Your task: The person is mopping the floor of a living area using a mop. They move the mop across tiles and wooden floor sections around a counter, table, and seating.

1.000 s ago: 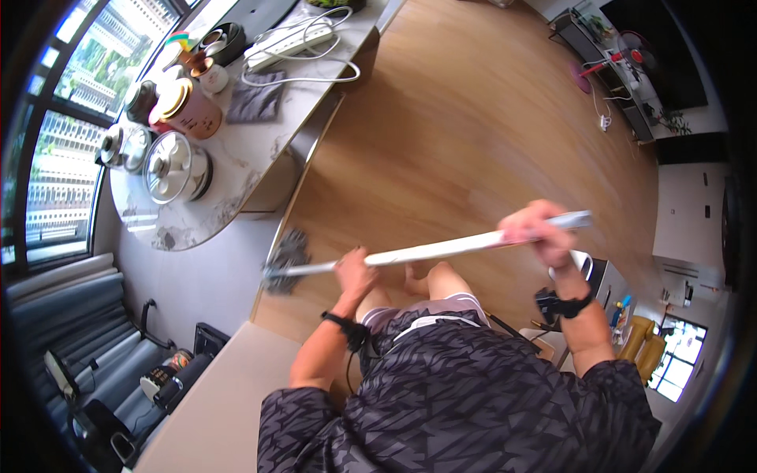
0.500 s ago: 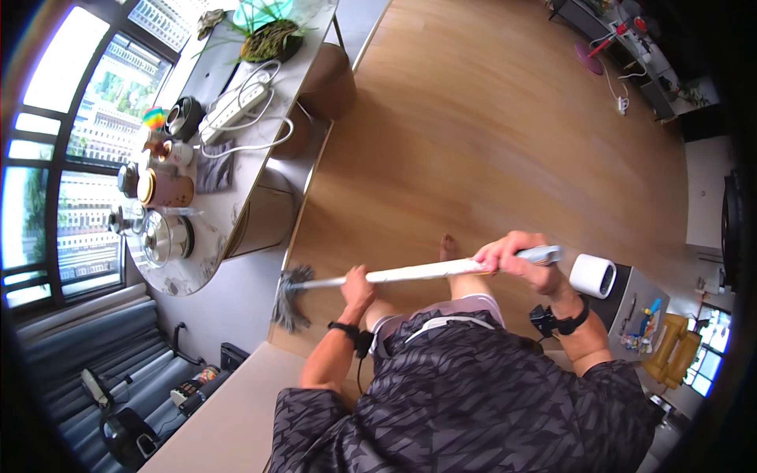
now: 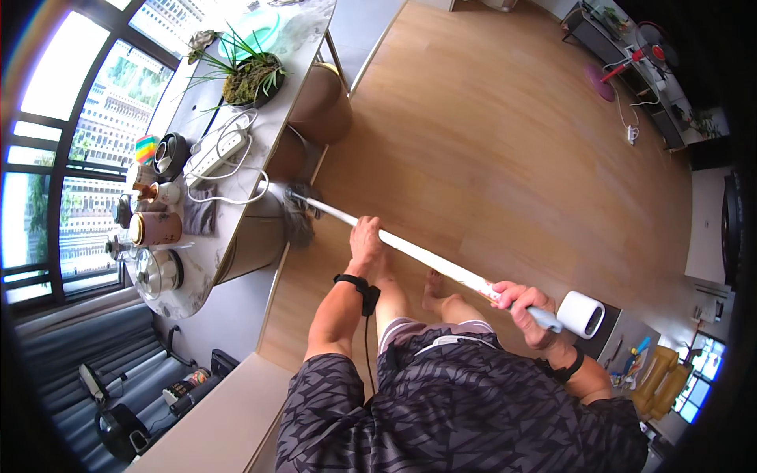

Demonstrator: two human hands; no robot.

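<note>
A mop (image 3: 430, 263) with a long white handle slants across in front of me. Its grey, stringy head (image 3: 300, 214) lies beside the table, at the left edge of the wooden floor. My left hand (image 3: 367, 243) is closed round the lower part of the handle. Near the grey-blue end grip, my right hand (image 3: 527, 309) wraps the upper part. Both wrists carry black bands. My bare feet and legs show below the handle.
At left, a marble-topped table (image 3: 206, 276) carries a potted plant (image 3: 254, 79), a white power strip (image 3: 214, 158), jars and a glass pot (image 3: 158, 272). Brown stools (image 3: 322, 106) stand under it. A white cylindrical device (image 3: 581, 314) is near my right hand. A red fan (image 3: 623, 67) stands far right.
The mop head has swung forward along the table side, and the handle now tilts the other way. My left hand has moved forward; my right hand has come back toward me.
</note>
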